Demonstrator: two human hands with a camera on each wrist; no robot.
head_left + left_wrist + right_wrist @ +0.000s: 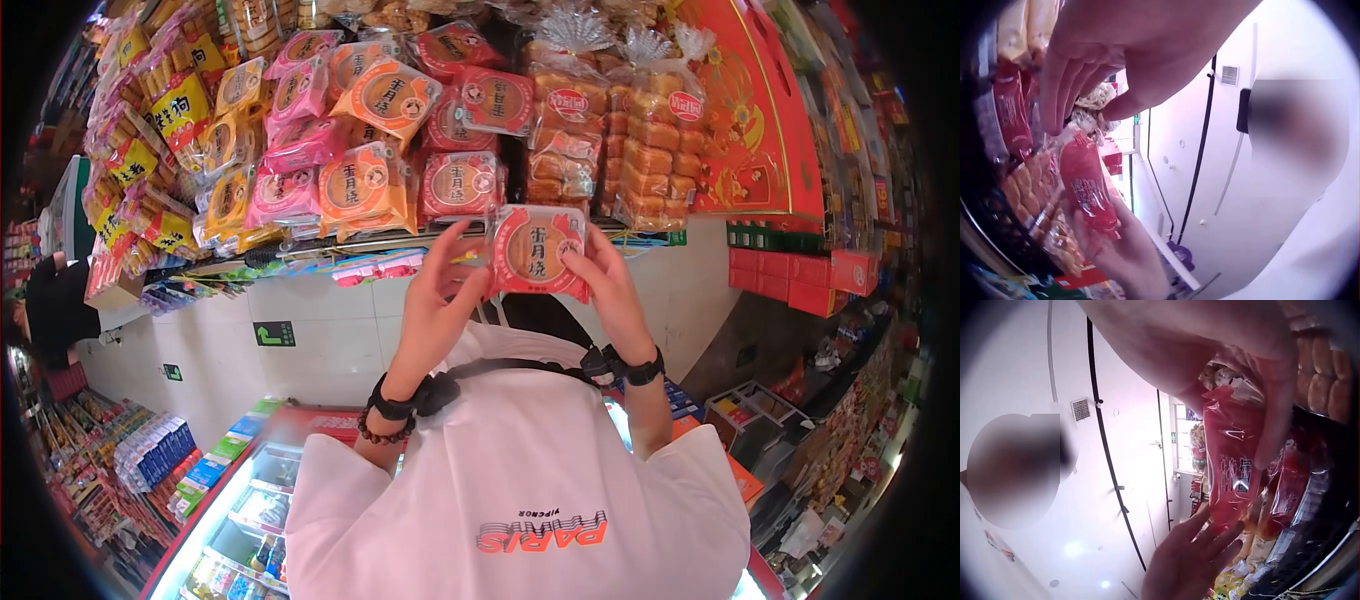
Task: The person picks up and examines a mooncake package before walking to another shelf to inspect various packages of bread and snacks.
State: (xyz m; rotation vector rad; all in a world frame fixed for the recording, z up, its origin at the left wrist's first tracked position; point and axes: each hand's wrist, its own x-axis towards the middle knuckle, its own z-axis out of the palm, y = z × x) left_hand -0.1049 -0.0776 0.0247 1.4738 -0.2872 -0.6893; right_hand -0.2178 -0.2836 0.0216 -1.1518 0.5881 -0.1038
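White shirt [520, 460] nearest, right hand [613, 288] pinching a red packet [538, 252], left hand [438, 290] beside it, fingers extended: apparently a holding step, next calling for steady right-hand pressure.

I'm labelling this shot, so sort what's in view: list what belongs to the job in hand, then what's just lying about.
Job in hand:
red-wrapped 蛋月烧 cake
right hand, holding it
left hand, close beside it

Apparently just lying about, on display:
other red-wrapped cakes
orange-wrapped cakes
pink-wrapped cakes
bagged bread rolls
yellow-labelled snack bags
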